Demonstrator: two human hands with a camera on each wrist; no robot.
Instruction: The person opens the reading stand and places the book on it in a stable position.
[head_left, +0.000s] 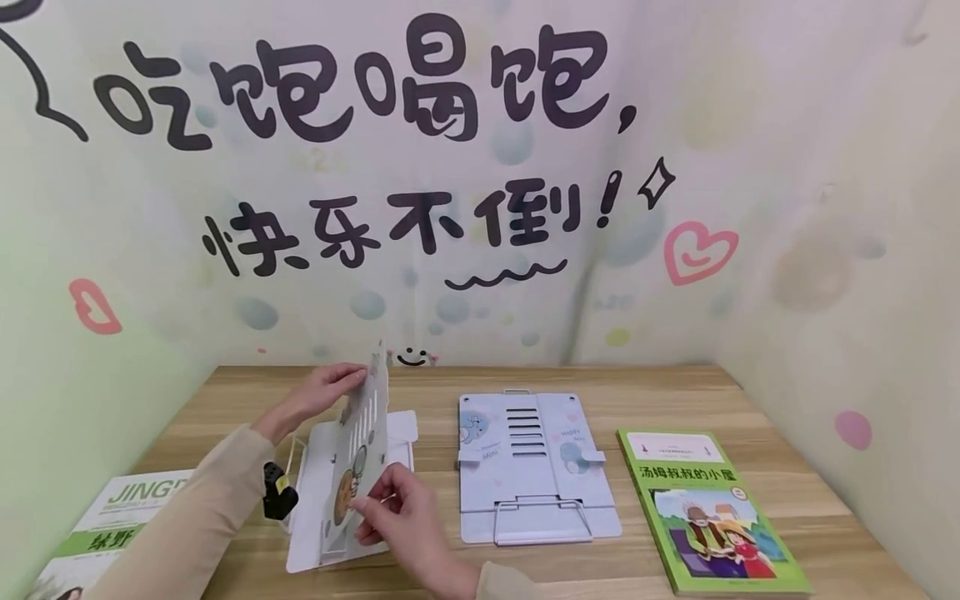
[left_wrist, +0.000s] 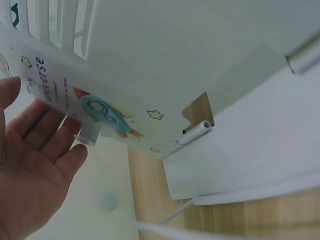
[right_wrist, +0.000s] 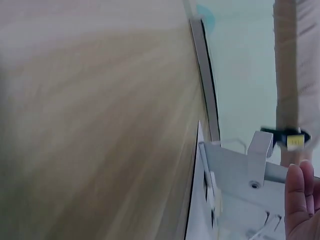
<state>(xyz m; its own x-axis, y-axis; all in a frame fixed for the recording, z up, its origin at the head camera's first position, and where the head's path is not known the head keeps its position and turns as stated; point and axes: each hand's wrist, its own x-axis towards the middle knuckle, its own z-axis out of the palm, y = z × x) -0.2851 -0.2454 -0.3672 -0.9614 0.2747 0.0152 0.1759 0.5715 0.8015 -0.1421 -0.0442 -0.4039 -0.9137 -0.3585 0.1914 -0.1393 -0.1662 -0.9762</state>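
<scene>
A white metal book stand [head_left: 306,492] stands left of the table's middle, its slotted, cartoon-printed panel [head_left: 372,398] raised almost upright over the flat base. At the panel's far edge, my left hand [head_left: 318,394] grips it. The left wrist view shows that hand [left_wrist: 37,165] with the thumb on one side and fingers going behind the panel, beside a blue rocket print. My right hand [head_left: 412,517] pinches the panel's lower near edge between thumb and bent fingers. Only fingertips of that hand [right_wrist: 300,195] appear in the right wrist view, beside a white clip [right_wrist: 260,157].
A second book stand [head_left: 495,479], pale blue-white, lies folded to the right. Beyond it lies a green-bordered book [head_left: 648,500]. Another book or magazine [head_left: 105,521] is at the left, partly under my left sleeve. A printed curtain [head_left: 480,325] hangs behind the wooden table [head_left: 675,396].
</scene>
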